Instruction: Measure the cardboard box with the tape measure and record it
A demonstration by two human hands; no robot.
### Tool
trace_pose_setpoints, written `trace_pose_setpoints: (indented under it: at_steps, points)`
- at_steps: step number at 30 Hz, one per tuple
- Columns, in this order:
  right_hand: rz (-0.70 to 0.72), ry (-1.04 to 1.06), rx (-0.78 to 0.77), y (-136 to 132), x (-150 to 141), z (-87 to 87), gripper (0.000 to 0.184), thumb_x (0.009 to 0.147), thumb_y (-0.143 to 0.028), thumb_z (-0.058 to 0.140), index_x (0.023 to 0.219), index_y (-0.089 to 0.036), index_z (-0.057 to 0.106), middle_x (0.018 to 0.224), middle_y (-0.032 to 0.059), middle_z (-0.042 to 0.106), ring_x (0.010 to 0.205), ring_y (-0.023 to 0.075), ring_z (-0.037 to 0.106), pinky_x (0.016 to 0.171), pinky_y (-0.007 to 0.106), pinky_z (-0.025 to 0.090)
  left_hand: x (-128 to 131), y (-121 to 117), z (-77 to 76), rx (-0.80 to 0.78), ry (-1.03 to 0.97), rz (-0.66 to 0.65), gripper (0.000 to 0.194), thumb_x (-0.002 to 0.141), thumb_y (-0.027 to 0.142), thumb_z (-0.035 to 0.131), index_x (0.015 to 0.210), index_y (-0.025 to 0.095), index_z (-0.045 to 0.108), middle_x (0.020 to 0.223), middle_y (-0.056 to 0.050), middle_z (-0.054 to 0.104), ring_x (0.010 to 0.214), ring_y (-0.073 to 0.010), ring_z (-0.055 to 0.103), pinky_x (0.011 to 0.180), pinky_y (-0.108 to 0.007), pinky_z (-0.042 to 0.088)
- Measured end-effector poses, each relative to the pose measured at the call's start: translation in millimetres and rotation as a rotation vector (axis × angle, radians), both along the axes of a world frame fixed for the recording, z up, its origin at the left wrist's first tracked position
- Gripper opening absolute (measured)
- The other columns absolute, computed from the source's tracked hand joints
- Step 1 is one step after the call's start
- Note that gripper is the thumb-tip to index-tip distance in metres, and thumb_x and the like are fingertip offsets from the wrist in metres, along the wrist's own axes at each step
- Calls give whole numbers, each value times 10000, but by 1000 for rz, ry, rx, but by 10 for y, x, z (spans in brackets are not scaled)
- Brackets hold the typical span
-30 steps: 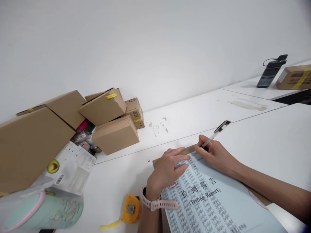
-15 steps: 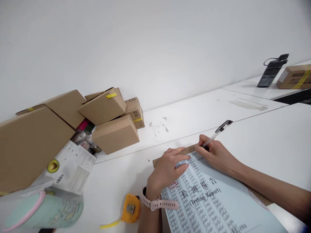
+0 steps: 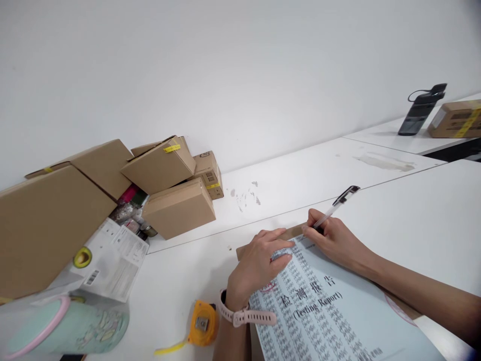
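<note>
My right hand is closed around a pen with a clear barrel and black end, its tip low near the top edge of a light blue paper. Printed on that paper are large Chinese characters and "(Testing Report)", with columns of repeated handwriting down its left side. My left hand lies on the paper's upper left, fingers stretched out. A pink watch strap circles the left wrist. Brown cardboard shows beneath the paper along the top edge.
An orange tape measure lies left of my left wrist. Farther left are a mint green bottle, a printed white package and several cardboard boxes. At the far right stand a dark bottle and another box.
</note>
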State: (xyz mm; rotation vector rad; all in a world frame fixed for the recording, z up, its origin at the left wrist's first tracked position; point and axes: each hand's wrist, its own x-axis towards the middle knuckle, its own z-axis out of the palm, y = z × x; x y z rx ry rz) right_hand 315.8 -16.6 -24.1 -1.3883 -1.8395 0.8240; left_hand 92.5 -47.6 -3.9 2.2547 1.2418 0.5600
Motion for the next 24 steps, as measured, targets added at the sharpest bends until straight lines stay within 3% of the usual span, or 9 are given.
trace_pose_setpoints:
  at_steps: [24]
  points:
    - [-13,-8,5,14,4,-35,225,931,-347,477,743,-245,406,557,-65,390,528,130,346,502,286,271,-3,5,-21,10,4,2,326,935,261,609,1243,299,711,1496,-10,549,1351,-255,510,1149,-465,406]
